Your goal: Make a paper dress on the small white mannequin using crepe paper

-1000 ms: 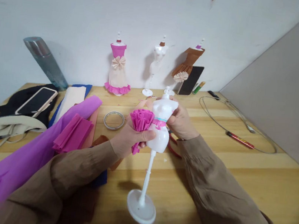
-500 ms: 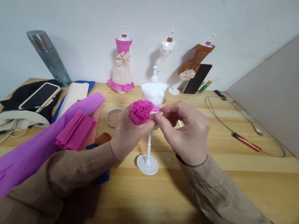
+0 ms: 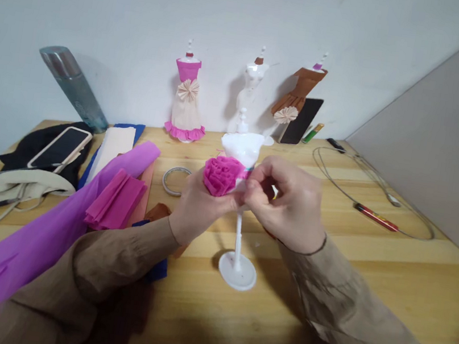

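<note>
A small white dress-form mannequin (image 3: 241, 146) is tilted between my two hands, its round foot (image 3: 237, 271) low in front of me. At its waist sits a ruffled pink paper flower (image 3: 223, 175). My left hand (image 3: 206, 206) is closed round the mannequin's waist from the left, its thumb below the flower. Just right of the flower, a narrow pink strip (image 3: 244, 175) crosses the waist. My right hand (image 3: 285, 200) pinches at this strip with thumb and forefinger; the fingertips hide its end.
Behind stand a mannequin in a pink and cream dress (image 3: 187, 99), a bare mannequin (image 3: 251, 86) and one in brown (image 3: 304, 88). Purple paper (image 3: 57, 227), folded pink paper (image 3: 116, 201) and a tape roll (image 3: 175, 181) lie left. A cabled red tool (image 3: 376, 217) lies right.
The mannequin has shifted slightly right and tipped, its foot swinging right and nearer to me. Both hands have moved a little right with it, the right fingers closing tighter at the waist.
</note>
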Demonstrator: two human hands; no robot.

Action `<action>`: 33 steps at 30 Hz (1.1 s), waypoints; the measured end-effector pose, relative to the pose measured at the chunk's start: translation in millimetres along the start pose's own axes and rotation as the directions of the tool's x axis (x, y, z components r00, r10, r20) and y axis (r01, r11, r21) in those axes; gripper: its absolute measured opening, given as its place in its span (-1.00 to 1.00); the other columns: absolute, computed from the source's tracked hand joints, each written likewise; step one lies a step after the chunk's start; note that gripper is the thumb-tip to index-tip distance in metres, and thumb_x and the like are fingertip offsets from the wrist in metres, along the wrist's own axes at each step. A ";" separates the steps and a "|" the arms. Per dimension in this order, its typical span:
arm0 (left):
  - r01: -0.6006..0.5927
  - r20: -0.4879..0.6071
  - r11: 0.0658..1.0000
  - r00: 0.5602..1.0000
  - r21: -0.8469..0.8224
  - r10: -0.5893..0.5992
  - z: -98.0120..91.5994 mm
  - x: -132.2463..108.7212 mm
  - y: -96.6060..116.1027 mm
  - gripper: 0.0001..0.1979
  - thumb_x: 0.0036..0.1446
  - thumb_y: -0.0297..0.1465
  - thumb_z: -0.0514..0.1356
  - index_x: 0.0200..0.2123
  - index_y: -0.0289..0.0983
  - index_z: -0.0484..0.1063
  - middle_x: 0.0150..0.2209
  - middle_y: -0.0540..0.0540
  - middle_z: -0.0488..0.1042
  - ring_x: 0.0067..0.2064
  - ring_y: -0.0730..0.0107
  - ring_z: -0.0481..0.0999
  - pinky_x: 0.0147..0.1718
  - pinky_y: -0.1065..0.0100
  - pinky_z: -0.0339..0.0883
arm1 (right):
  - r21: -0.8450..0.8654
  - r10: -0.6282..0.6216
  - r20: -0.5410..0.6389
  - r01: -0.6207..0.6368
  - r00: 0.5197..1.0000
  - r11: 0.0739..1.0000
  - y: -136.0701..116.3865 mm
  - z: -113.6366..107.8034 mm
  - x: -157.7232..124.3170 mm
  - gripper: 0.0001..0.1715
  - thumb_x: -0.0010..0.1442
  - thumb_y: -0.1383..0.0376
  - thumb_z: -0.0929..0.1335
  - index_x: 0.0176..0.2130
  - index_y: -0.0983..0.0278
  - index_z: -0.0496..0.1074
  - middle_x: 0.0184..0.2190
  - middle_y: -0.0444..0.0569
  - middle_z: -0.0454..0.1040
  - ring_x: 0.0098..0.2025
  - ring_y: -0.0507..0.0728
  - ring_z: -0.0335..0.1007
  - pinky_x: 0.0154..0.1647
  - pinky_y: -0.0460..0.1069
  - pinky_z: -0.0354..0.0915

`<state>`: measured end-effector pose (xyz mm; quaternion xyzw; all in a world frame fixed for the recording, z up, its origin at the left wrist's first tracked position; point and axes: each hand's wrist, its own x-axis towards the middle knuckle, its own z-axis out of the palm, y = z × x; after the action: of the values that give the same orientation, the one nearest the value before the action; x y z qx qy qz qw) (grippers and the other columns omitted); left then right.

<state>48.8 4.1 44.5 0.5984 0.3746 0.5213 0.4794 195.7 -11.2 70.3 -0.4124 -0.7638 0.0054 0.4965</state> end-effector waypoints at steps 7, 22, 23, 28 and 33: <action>0.098 -0.029 0.995 0.995 -0.027 -0.098 -0.7 1.5 1.1 -0.76 -0.12 -0.29 0.45 -0.38 -0.26 0.55 -0.43 -0.04 0.57 -0.26 0.25 0.58 -0.33 0.32 0.47 | 0.138 0.060 0.027 -0.064 0.998 0.988 12.5 -4.9 2.1 -0.62 0.26 0.44 0.20 -0.56 0.17 0.12 -0.64 -0.18 0.11 -0.59 0.03 0.05 -0.53 0.01 0.06; -0.013 -0.102 0.988 0.994 0.153 0.028 -2.3 3.2 4.1 -0.76 -0.19 -0.46 0.46 -0.40 -0.26 0.52 -0.44 0.03 0.56 -0.34 0.34 0.53 -0.33 0.36 0.42 | -0.252 -0.123 -0.006 0.118 0.992 0.960 21.2 4.2 1.7 -0.76 0.11 0.47 0.31 -0.49 0.17 0.23 -0.59 -0.14 0.31 -0.55 0.06 0.23 -0.53 0.00 0.12; -0.008 -0.093 0.993 0.995 0.119 0.020 -3.3 3.9 4.8 -0.76 -0.19 -0.44 0.46 -0.40 -0.26 0.52 -0.45 0.03 0.55 -0.34 0.33 0.53 -0.34 0.36 0.42 | -0.241 -0.111 -0.019 0.103 0.994 0.965 25.1 3.5 2.3 -0.73 0.11 0.48 0.29 -0.51 0.16 0.19 -0.61 -0.16 0.27 -0.57 0.05 0.20 -0.54 -0.01 0.09; 0.151 -0.032 0.983 0.987 -0.099 -0.155 -6.4 7.6 0.9 -0.79 -0.07 -0.29 0.42 -0.44 -0.26 0.50 -0.65 0.09 0.33 -0.60 0.51 0.29 -0.63 0.44 0.19 | -0.072 0.056 -0.005 -0.057 0.998 0.996 29.4 -1.8 4.1 -0.54 0.31 0.33 0.25 -0.61 0.18 0.11 -0.69 -0.19 0.12 -0.61 0.01 0.09 -0.54 -0.01 0.04; 0.245 0.014 0.955 0.969 -0.169 -0.246 -5.6 7.9 -3.8 -0.79 -0.10 -0.34 0.44 -0.48 -0.25 0.47 -0.67 0.10 0.28 -0.63 0.56 0.21 -0.66 0.46 0.07 | 0.188 0.276 0.265 -0.330 0.924 0.925 25.5 -3.4 8.2 -0.69 0.21 0.07 0.40 -0.40 0.25 0.44 -0.53 -0.11 0.43 -0.51 0.06 0.31 -0.52 -0.03 0.21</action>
<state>44.9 13.6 42.9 0.5025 0.4018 0.4899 0.5883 212.8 9.5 67.6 -0.4628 -0.7374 0.2189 0.4405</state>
